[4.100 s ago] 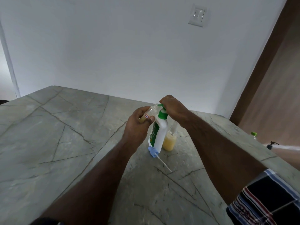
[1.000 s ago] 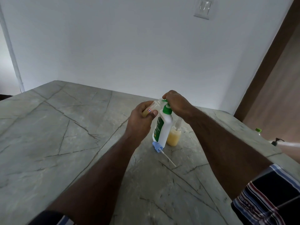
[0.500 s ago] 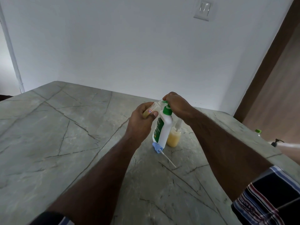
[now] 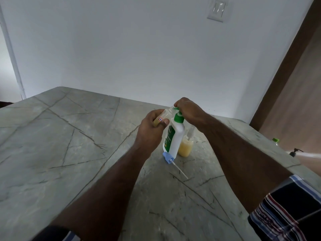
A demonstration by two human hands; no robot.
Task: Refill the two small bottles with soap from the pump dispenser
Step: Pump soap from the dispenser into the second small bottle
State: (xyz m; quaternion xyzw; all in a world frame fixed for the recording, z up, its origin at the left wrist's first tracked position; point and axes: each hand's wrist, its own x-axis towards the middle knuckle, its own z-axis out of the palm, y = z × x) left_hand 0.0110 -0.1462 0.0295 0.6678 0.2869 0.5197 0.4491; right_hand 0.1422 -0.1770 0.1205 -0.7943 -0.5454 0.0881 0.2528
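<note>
On the grey stone-patterned countertop (image 4: 52, 153), the left hand (image 4: 151, 131) holds a small clear plastic bottle (image 4: 164, 116) tilted, fingers and thumb curled around its body, its open mouth raised to the nozzle of the pump. Just right of it stands the white pump dispenser with a green pump head (image 4: 174, 136), upright on the counter. The right hand (image 4: 188, 110) rests on top of the pump head, fingers bent over it. At the dispenser's foot lies a light blue cap with a thin white tube (image 4: 169, 158). Just beside the dispenser on the right stands a second small clear bottle (image 4: 185, 146), partly filled with yellow soap.
</note>
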